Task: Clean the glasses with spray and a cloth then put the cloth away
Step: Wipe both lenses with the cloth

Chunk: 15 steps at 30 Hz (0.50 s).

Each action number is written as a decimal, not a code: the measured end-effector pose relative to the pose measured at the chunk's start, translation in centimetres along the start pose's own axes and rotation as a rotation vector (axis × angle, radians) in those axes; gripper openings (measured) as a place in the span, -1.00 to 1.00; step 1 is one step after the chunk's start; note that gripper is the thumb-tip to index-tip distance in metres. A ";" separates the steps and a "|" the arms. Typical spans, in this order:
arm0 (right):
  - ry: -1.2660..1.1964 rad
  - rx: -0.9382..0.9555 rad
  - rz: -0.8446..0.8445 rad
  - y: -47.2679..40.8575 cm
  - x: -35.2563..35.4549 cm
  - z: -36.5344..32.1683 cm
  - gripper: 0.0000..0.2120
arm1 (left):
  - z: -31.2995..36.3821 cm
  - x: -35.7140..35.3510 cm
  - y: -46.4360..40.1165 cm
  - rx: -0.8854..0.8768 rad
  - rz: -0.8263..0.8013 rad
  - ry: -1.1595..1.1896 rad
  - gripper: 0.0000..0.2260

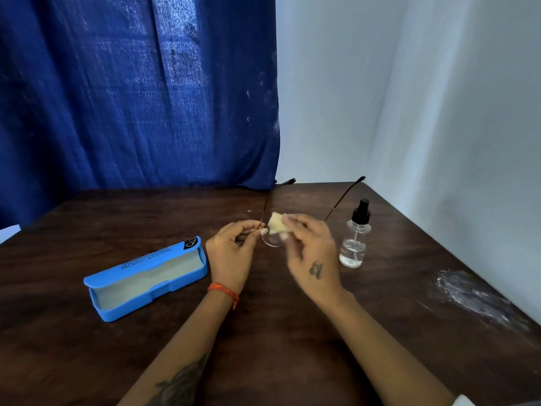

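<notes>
We see the glasses (273, 240) held up above the table (292, 332), mid-table, temples pointing away toward the far edge. The left hand (231, 256) pinches the frame at its left hinge; the right hand (310, 259) pinches a pale cloth (276, 223) against a lens — this hand is blurred, and it hides the other lens. The spray bottle (354, 238) stands just right of the hands, near the table's right edge. The open blue case (146, 276) lies left, with bare wood between it and us.
</notes>
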State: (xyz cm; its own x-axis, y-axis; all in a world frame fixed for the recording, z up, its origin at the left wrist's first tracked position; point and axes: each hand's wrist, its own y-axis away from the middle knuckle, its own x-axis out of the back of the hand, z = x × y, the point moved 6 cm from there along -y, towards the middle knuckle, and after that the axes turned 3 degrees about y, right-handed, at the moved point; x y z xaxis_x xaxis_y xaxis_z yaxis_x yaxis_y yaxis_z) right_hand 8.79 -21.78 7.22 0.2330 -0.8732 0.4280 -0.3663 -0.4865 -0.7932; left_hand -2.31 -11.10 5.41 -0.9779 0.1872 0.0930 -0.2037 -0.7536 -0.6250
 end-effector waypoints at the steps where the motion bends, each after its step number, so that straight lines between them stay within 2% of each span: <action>1: 0.071 0.037 -0.090 0.4 -1.0 -0.4 -0.70 | -0.1 -0.1 0.0 0.008 -0.005 -0.002 -0.79; 3: 0.173 0.119 -0.200 0.8 -2.3 -1.0 -0.69 | -0.2 -0.1 0.0 0.025 -0.009 -0.005 -0.78; 5: 0.196 0.167 -0.219 0.8 -2.7 -1.2 -0.73 | -0.4 -0.1 0.1 0.040 -0.009 0.009 -0.78; 10: 0.035 0.152 -0.157 0.2 -1.7 -0.8 -0.76 | -0.5 -0.5 0.3 0.057 -0.028 0.037 -0.85; 15: -0.003 0.130 -0.080 0.1 -1.0 -0.5 -0.81 | -0.2 -0.4 0.3 0.039 -0.029 0.033 -0.80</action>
State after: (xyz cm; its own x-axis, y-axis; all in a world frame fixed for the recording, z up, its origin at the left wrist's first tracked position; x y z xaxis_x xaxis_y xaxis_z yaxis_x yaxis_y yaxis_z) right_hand 8.04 -20.98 6.94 0.2598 -0.8314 0.4912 -0.2271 -0.5470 -0.8058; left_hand -1.94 -11.24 5.05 -0.9696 0.2298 0.0845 -0.2344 -0.7716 -0.5913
